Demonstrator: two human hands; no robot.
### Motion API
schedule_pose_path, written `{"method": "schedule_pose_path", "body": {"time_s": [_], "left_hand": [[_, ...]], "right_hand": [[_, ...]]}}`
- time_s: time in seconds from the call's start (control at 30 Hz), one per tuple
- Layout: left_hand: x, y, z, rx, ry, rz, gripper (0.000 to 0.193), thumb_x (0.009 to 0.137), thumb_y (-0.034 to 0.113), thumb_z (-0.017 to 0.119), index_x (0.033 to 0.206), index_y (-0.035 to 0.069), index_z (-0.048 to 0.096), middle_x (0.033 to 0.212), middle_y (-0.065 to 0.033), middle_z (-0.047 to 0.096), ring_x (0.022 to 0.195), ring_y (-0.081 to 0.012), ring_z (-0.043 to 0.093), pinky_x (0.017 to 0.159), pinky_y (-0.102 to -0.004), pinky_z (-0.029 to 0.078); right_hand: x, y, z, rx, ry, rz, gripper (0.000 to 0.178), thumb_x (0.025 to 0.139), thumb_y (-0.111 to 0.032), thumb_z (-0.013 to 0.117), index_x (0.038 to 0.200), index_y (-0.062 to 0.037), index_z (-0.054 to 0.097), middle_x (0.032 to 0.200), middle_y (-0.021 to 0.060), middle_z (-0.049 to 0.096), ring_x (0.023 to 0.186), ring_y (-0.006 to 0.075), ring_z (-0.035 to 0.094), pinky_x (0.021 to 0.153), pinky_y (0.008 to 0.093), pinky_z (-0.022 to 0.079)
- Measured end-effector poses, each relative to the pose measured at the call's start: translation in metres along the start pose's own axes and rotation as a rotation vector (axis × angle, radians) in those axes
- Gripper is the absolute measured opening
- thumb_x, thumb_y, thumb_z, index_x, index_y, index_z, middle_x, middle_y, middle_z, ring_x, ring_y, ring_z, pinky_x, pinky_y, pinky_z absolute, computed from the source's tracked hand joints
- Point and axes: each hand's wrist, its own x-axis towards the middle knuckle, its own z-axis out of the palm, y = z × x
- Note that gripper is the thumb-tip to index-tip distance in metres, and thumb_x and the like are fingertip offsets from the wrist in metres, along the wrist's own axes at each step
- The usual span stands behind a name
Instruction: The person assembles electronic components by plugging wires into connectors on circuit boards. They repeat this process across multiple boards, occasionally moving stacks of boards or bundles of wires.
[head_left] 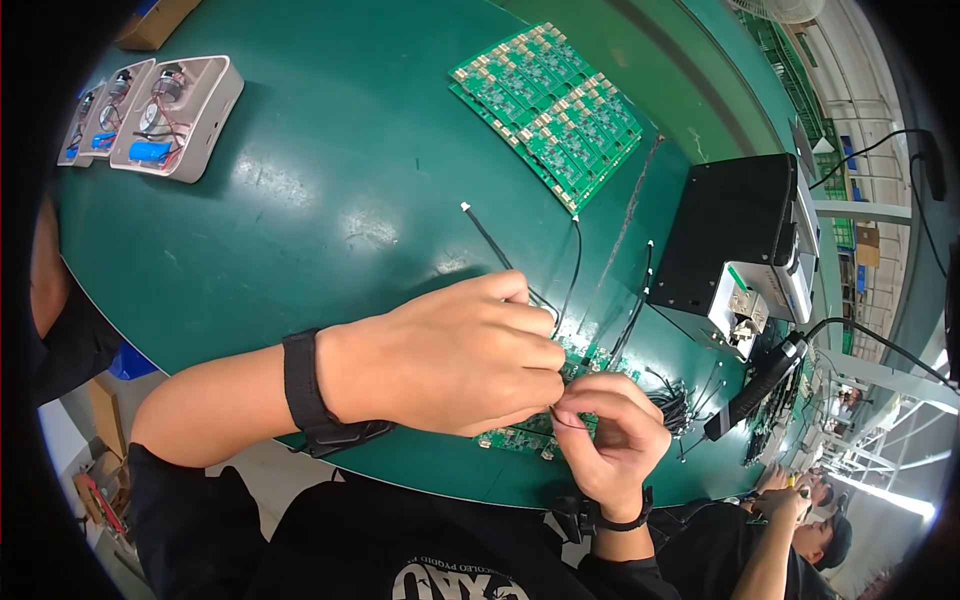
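Observation:
My left hand (450, 355) is closed, knuckles up, over green circuit boards (520, 438) near the table's front edge. From beneath its fingers a black cable (487, 235) with a white connector reaches toward the far left. A second thin black cable (577, 265), also white-tipped, rises just beyond the fingers; whether it is gripped is hidden. Against the left fingertips, my right hand (615, 435) pinches a thin dark cable between thumb and forefinger. The spot where the fingertips meet is mostly covered by the left hand.
Panels of green circuit boards (545, 115) lie at the far middle. Beige housings (205, 125) with blue cylinders and wires stand far left. At right are a black box-shaped machine (725, 225), a bundle of black cables (675, 400) and a corded black tool (765, 385). Another person (790, 530) sits lower right.

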Motion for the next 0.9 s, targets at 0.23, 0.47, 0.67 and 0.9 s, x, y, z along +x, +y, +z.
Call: {"method": "schedule_pose_path", "body": {"time_s": [0.23, 0.47, 0.67, 0.9], "left_hand": [[-0.003, 0.000, -0.002, 0.023, -0.049, -0.043, 0.027, 0.084, 0.024, 0.084, 0.073, 0.016, 0.061, 0.076, 0.0043, 0.053, 0.081, -0.0163, 0.056, 0.080, -0.0366, 0.042], [-0.004, 0.000, -0.003, 0.034, -0.107, -0.077, 0.026, 0.083, 0.023, 0.084, 0.071, 0.016, 0.062, 0.074, 0.0046, 0.054, 0.081, -0.0163, 0.056, 0.080, -0.0369, 0.041], [-0.005, 0.000, -0.002, 0.082, -0.116, -0.062, 0.027, 0.083, 0.026, 0.084, 0.071, 0.016, 0.062, 0.073, 0.0046, 0.055, 0.081, -0.0162, 0.057, 0.081, -0.0363, 0.041], [-0.005, 0.002, -0.005, 0.143, -0.180, -0.139, 0.028, 0.082, 0.032, 0.087, 0.079, 0.015, 0.064, 0.076, 0.0035, 0.059, 0.084, -0.0170, 0.061, 0.083, -0.0369, 0.040]], "right_hand": [[0.006, 0.002, 0.001, -0.190, -0.095, -0.022, 0.019, 0.084, 0.011, 0.085, 0.099, 0.0053, 0.075, 0.099, 0.0131, 0.076, 0.079, 0.0183, 0.071, 0.074, 0.0288, 0.057], [0.011, -0.001, 0.005, -0.266, -0.107, -0.007, 0.018, 0.084, 0.010, 0.086, 0.096, 0.0043, 0.073, 0.098, 0.0118, 0.076, 0.072, 0.0142, 0.067, 0.067, 0.0270, 0.054], [0.010, 0.001, 0.006, -0.196, -0.080, 0.083, 0.019, 0.083, 0.008, 0.087, 0.093, 0.0043, 0.072, 0.097, 0.0115, 0.077, 0.073, 0.0151, 0.068, 0.068, 0.0274, 0.055], [0.017, 0.011, 0.002, -0.409, -0.139, -0.110, 0.020, 0.081, 0.006, 0.089, 0.092, 0.0013, 0.073, 0.093, 0.0103, 0.078, 0.077, 0.0230, 0.071, 0.072, 0.0329, 0.056]]}}
